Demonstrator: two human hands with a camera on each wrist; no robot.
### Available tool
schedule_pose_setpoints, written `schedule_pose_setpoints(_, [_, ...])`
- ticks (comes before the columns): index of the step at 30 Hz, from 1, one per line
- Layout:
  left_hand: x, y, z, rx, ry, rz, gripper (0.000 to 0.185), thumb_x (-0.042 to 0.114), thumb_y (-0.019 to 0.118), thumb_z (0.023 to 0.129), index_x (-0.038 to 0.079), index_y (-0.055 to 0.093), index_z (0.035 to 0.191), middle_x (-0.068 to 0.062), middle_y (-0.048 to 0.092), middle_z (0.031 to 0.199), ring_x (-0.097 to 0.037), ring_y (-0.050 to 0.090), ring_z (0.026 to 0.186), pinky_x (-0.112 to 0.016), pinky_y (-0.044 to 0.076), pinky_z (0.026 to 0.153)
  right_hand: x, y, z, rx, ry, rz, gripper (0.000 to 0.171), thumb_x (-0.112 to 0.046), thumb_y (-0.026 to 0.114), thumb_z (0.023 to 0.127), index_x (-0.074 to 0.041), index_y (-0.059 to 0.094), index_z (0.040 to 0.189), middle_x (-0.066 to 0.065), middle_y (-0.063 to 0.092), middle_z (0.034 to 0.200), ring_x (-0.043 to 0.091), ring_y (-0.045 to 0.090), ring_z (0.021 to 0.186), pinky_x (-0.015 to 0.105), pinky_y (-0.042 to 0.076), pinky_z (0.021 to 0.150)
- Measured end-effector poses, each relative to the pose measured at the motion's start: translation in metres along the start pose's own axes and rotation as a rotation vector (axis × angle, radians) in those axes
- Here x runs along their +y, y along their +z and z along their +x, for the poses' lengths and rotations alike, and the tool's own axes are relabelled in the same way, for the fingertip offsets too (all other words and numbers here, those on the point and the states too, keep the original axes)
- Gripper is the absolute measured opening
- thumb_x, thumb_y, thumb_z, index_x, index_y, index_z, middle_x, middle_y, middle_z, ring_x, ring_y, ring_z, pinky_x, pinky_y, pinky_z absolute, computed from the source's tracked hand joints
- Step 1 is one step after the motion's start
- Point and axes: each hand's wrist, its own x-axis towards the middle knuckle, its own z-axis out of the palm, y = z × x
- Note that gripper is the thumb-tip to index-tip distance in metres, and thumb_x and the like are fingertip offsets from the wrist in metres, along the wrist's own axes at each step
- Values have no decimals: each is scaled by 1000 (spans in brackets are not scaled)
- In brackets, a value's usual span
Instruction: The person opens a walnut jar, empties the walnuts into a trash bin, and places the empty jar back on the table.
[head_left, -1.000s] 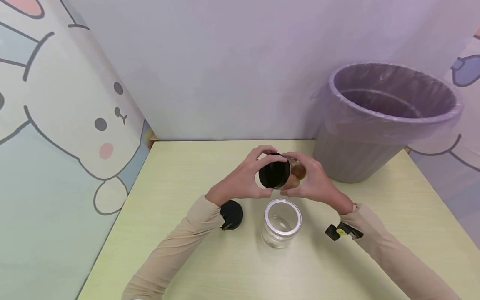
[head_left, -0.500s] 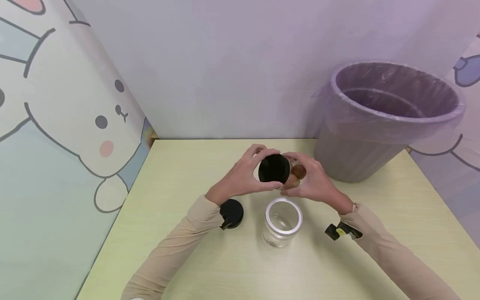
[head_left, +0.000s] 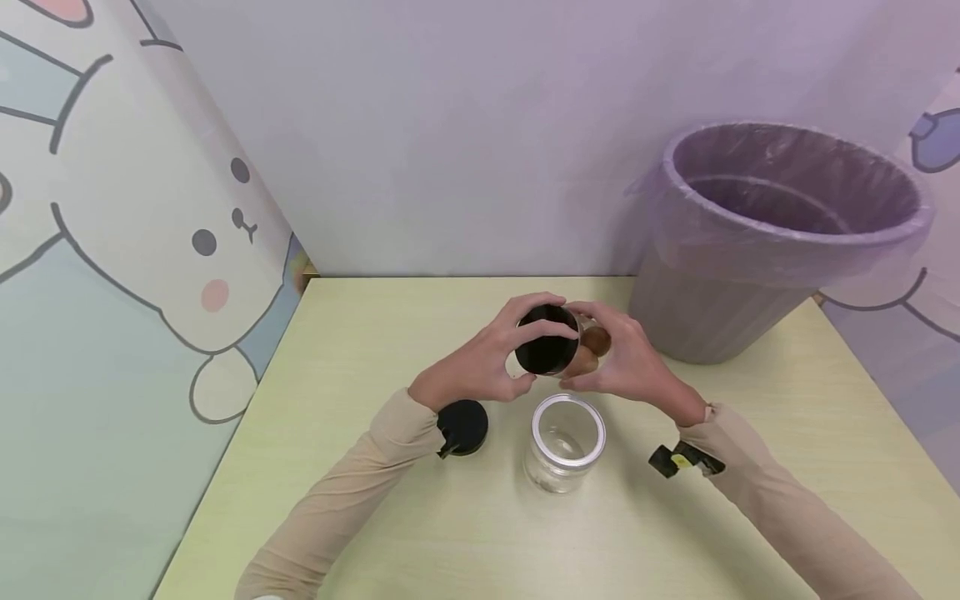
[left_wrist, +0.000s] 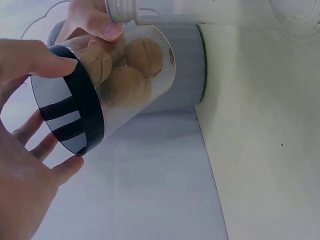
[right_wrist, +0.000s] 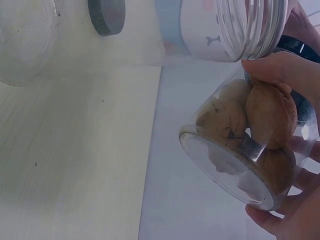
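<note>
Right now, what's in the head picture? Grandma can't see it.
Fingers on both sides hold a tilted, black-lidded jar of round brown things over a pale table. Nearer the camera are an open, clear jar and a black lid.

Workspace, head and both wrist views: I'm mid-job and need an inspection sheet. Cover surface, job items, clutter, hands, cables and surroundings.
Surface: pale table; small dark specks in the wrist views.
Job's things: lidded jar holding brown, walnut-like nuts, held tilted; clear open jar standing on the table; loose black lid left of it.
Clutter: lined bin at the back right.
Hands: left hand round the lidded jar's black cap; right hand grips its body.
Cables: nothing seen.
Surroundings: plain back wall; cartoon-print side walls.
</note>
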Motion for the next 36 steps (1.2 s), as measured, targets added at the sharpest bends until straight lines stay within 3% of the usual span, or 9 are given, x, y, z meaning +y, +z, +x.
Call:
schedule_pose_setpoints(6, [-4, 3, 2, 51, -28, 27, 61, 14, 72, 74, 21, 51, 131, -8, 32, 141, -19, 29, 131, -33, 35, 100, 1, 0, 1, 8, -8, 1, 91, -27, 94, 52, -17, 52, 132, 0, 58, 121, 18, 53, 106, 44, 42, 86])
schedule_pose_setpoints(11, [-4, 7, 2, 107, -145, 51, 65, 38, 73, 78, 24, 48, 137, -3, 36, 132, -15, 37, 114, -29, 41, 87, 2, -1, 0, 6, -6, -10, 90, -27, 93, 52, -17, 52, 131, -1, 58, 120, 18, 53, 107, 45, 42, 87])
schedule_pose_setpoints(15, [-4, 10, 2, 129, -219, 68, 66, 46, 71, 79, 27, 48, 137, 0, 38, 124, -13, 38, 107, -29, 43, 79, 2, -1, -1, 0, -1, -17, 90, -28, 93, 52, -16, 52, 132, 0, 57, 120, 19, 53, 106, 46, 42, 87])
schedule_pose_setpoints(23, [0, 8, 1, 98, -284, 114, 74, 52, 70, 78, 30, 40, 142, 1, 37, 130, -10, 39, 112, -31, 46, 77, 2, -2, -1, 11, 9, -9, 91, -29, 94, 51, -17, 52, 131, 0, 58, 120, 17, 54, 101, 44, 43, 85])
schedule_pose_setpoints(26, [1, 3, 0, 63, -253, 102, 80, 48, 73, 77, 30, 36, 145, 0, 31, 141, -13, 34, 124, -37, 45, 88, 2, -3, 0, 18, 10, -7, 91, -29, 94, 50, -17, 53, 131, -1, 59, 118, 16, 54, 101, 43, 43, 85])
schedule_pose_setpoints(29, [2, -1, 0, 26, -167, 121, 82, 34, 77, 75, 27, 35, 145, -2, 25, 148, -16, 26, 134, -39, 40, 98, 1, -4, 0, 19, 8, -8, 92, -28, 94, 50, -17, 53, 131, -1, 59, 119, 16, 54, 102, 43, 43, 85])
schedule_pose_setpoints(33, [2, -1, 0, -9, -44, 160, 84, 9, 77, 68, 22, 38, 142, -6, 24, 150, -20, 23, 137, -36, 31, 105, 0, -4, 1, 8, 9, -3, 92, -29, 94, 51, -16, 52, 132, -1, 58, 123, 17, 54, 105, 44, 43, 87])
schedule_pose_setpoints(36, [1, 0, 1, -8, -11, 149, 83, -2, 72, 64, 21, 42, 139, -9, 27, 148, -20, 26, 136, -34, 32, 105, 0, -4, 1, -3, 13, -2, 92, -30, 93, 51, -17, 51, 132, -1, 57, 125, 16, 54, 107, 44, 42, 88])
